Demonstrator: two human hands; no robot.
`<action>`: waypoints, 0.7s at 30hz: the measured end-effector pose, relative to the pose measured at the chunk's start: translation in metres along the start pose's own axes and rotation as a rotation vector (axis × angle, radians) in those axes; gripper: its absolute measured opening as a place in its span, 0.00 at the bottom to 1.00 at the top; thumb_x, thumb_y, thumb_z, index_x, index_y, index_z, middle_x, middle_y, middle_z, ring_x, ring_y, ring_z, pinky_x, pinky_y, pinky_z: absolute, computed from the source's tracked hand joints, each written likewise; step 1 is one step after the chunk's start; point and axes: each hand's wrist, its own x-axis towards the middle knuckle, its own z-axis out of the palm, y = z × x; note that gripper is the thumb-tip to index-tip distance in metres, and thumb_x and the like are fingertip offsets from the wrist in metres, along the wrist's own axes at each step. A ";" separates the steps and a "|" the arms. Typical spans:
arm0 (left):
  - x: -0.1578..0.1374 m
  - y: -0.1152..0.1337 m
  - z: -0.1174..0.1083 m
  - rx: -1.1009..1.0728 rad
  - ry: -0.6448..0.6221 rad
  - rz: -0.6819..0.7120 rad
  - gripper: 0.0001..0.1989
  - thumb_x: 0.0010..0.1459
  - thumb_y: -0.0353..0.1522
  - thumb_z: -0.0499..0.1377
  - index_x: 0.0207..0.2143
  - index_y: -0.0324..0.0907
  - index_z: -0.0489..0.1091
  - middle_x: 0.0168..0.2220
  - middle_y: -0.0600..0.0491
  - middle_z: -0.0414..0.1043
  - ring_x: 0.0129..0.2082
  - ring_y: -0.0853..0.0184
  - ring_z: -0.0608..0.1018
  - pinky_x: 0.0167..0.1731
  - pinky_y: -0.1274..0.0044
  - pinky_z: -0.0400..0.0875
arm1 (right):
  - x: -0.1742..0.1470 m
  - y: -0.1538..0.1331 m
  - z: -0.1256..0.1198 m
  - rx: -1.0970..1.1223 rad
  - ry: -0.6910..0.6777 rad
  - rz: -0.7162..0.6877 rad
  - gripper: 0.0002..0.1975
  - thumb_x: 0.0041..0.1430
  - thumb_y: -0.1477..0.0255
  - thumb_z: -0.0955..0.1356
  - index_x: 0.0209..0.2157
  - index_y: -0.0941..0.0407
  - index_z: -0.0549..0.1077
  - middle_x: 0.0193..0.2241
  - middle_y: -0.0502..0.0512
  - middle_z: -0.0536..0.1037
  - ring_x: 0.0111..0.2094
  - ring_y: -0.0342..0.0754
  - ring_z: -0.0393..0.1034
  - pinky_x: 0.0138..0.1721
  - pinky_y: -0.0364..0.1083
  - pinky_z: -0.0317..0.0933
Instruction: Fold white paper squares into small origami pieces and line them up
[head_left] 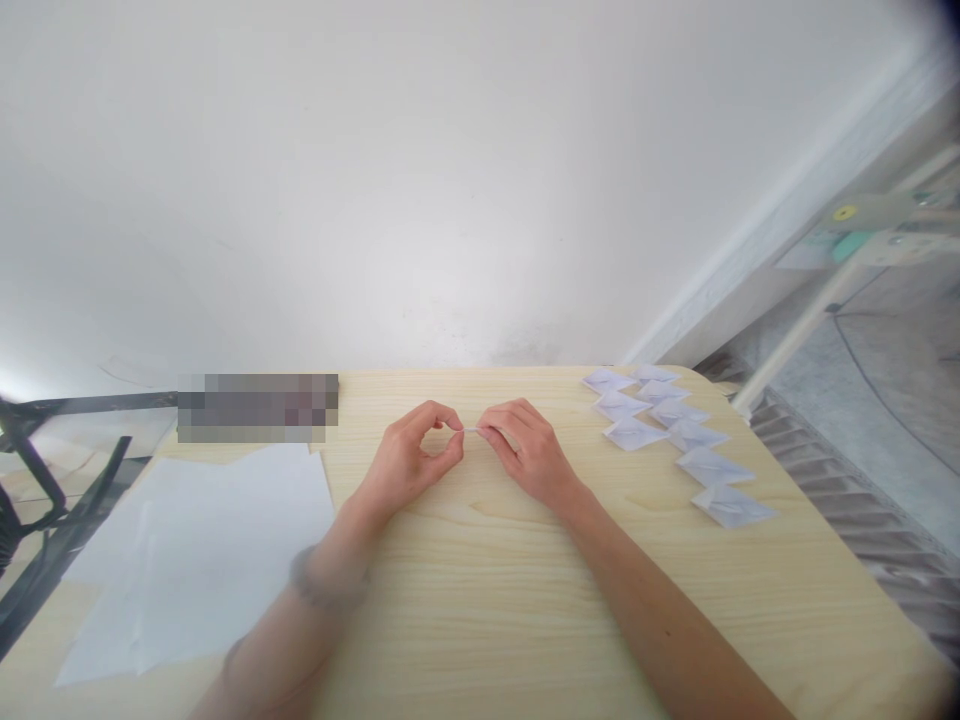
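Between my two hands is a thin white piece, apparently folded paper seen edge-on (470,430); most of it is hidden by my fingers. My left hand (416,450) pinches its left end with thumb and forefinger, and a dark bracelet circles that wrist. My right hand (525,450) grips the other end, thumb below and fingers curled over the top. Both hands hover just above the wooden table (465,620). To the right of my right hand, several folded white paper pieces (636,432), pointed at the ends, lie in two slanting rows.
White paper sheets (217,540) lie spread on the table's left side. Behind them is a blurred-out object (255,405). A white wall (450,200) rises at the table's back edge. Black metal bars (45,490) stand at left, a pale metal frame (810,320) at right.
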 end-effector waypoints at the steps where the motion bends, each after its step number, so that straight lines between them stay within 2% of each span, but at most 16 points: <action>1: 0.000 0.000 0.000 0.000 -0.001 -0.001 0.04 0.50 0.28 0.53 0.31 0.40 0.64 0.30 0.54 0.68 0.32 0.71 0.70 0.36 0.77 0.65 | 0.000 0.000 0.000 0.000 -0.003 0.002 0.06 0.58 0.75 0.60 0.34 0.55 0.67 0.32 0.53 0.72 0.36 0.45 0.63 0.41 0.46 0.58; 16: -0.001 0.000 0.000 -0.029 -0.061 -0.006 0.04 0.53 0.29 0.52 0.33 0.41 0.64 0.32 0.54 0.67 0.33 0.71 0.69 0.36 0.78 0.64 | 0.000 -0.001 0.000 0.008 -0.006 0.006 0.06 0.58 0.74 0.60 0.34 0.55 0.68 0.32 0.53 0.73 0.36 0.45 0.64 0.40 0.46 0.59; 21: -0.001 0.000 0.001 -0.035 -0.024 0.013 0.04 0.53 0.28 0.52 0.32 0.40 0.65 0.30 0.54 0.67 0.32 0.71 0.69 0.35 0.78 0.64 | 0.000 -0.001 0.002 0.016 0.012 0.016 0.05 0.56 0.74 0.62 0.35 0.55 0.68 0.33 0.53 0.73 0.37 0.45 0.65 0.41 0.46 0.60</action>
